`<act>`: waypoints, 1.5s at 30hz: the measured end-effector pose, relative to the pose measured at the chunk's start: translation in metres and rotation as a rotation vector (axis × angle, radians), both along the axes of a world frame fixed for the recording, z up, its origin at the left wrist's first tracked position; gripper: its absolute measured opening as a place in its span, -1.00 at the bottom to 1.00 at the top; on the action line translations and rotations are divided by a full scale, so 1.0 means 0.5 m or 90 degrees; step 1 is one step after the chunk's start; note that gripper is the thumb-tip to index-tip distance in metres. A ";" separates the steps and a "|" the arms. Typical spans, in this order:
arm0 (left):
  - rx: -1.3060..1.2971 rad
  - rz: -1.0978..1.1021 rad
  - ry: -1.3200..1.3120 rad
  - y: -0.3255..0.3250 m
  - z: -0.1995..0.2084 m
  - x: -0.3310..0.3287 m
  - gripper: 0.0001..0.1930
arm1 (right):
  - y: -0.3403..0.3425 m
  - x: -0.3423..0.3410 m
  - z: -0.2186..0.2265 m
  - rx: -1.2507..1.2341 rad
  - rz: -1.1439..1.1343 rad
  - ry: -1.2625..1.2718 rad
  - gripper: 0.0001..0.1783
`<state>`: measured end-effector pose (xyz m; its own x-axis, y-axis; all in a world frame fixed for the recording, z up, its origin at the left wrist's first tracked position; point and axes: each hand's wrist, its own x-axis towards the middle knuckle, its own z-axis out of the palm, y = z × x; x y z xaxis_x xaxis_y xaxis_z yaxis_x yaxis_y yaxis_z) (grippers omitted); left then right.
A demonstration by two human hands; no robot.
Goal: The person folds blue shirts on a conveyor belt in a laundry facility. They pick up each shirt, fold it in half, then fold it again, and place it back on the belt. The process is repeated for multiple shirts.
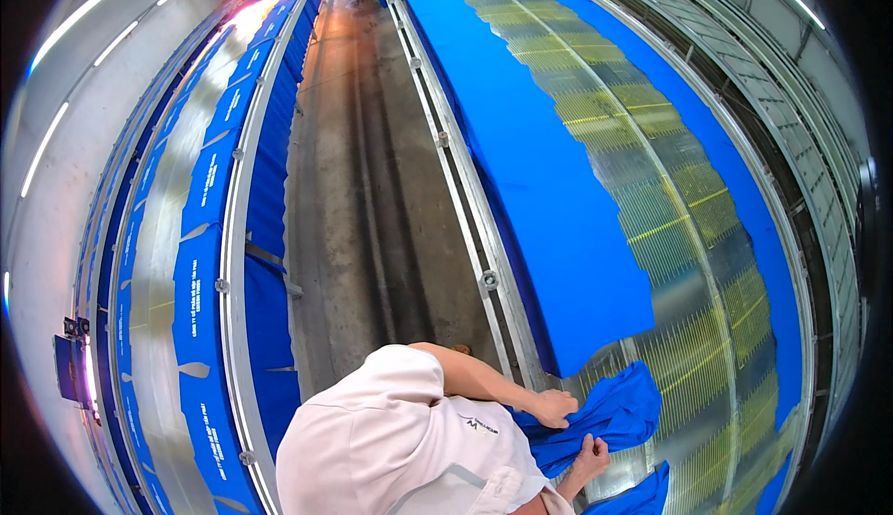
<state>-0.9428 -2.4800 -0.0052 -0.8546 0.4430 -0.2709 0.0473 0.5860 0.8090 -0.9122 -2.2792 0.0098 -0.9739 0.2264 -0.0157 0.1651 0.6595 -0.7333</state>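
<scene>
A bunched piece of blue fabric (619, 408) lies over the near edge of the long table on the right. My left hand (555, 408), the farther of the two, has its fingers curled on the upper left folds of this fabric. Closer to me, my right hand (588, 462) pinches its lower edge between thumb and fingers. Just beyond my left hand ends a row of flat blue fabric panels (558, 236) laid along the table's side. Another crumpled blue piece (642, 496) sits below my right hand, partly cut off by the frame.
The long table (684, 306) has a shiny top with yellow line marks. More blue fabric (758, 236) runs along its far side. A metal rail (465, 208) with bolts edges the table. Across the concrete aisle (363, 189) stands a second table with printed blue panels (200, 329).
</scene>
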 end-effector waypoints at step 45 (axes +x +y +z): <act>-0.209 0.262 -0.078 -0.198 0.141 -0.017 -0.29 | 0.217 0.107 0.009 -0.784 -0.289 -0.211 -0.49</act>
